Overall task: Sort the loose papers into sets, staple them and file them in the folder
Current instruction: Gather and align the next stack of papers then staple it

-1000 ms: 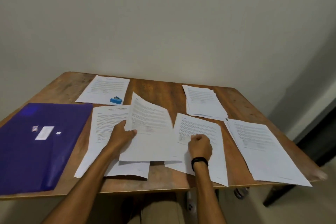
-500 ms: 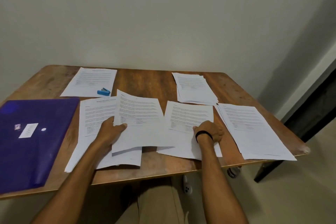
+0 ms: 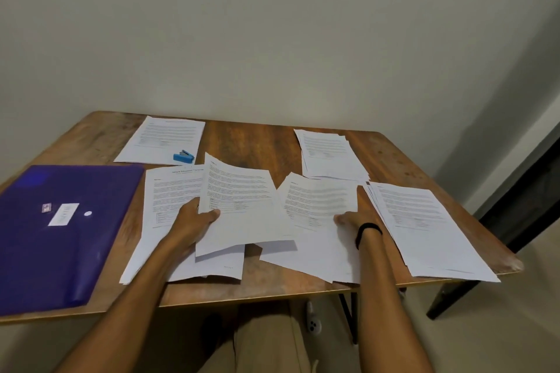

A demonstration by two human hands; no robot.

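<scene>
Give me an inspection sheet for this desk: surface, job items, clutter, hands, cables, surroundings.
Surface: wooden table, mostly covered by paper.
Job's things: purple folder flat at left; blue stapler on the far-left sheet; far-right pile; right pile overhanging the near edge; near-left pile; centre pile.
Clutter: small white object below the table.
Hands: left hand grips a raised sheet; right hand rests on the centre pile, grip unclear.
Cables: nothing seen.
Surroundings: plain wall; dark opening at right.
</scene>
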